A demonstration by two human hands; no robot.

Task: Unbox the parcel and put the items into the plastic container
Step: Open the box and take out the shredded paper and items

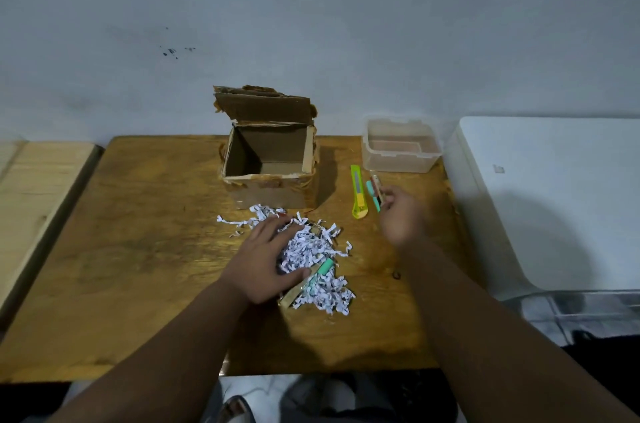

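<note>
Right hand (401, 214) motion-blurred; fingers seem to pinch a thin item (379, 192), can't tell what it is or whether the grip is closed. Teal pen (373, 195) beside it is soft-edged. Shredded paper (311, 263) buries most of a teal object (325, 267) and a tan strip (294, 292); left hand (266, 263) covers the pile's left side. White appliance (554, 194) cut off at right edge.

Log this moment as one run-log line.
box: open, emptied | left hand: on shredded paper | right hand: holding small items | plastic container: empty
</note>
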